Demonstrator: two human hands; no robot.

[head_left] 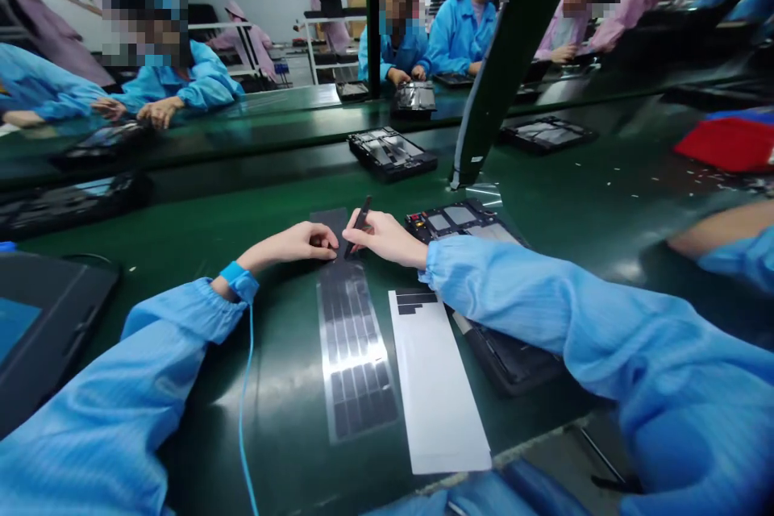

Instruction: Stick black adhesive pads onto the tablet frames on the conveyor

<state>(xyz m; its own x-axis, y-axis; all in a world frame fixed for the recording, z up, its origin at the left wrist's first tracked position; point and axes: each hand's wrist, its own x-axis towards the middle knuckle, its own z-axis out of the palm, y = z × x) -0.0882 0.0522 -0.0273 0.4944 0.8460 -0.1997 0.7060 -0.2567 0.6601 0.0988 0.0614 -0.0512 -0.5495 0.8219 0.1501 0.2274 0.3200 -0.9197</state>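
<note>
A long glossy sheet of dark rectangular stickers (354, 339) lies lengthwise on the green bench in front of me. My left hand (302, 244) rests on its far end, fingers curled and pressing the sheet down. My right hand (387, 238) is closed on black tweezers (358, 226), whose tip touches the sheet right beside my left fingertips. To the right lies a white backing strip (439, 387) with a few black stickers at its far end. An opened black device tray (459, 219) sits under my right forearm.
A blue wrist-strap cord (245, 387) hangs from my left cuff. A dark tablet (42, 322) lies at the left edge. More black trays (392, 151) ride the green conveyor. Several people in blue coats work opposite. A black post (501, 72) rises behind. Another person's arm (719, 238) is at right.
</note>
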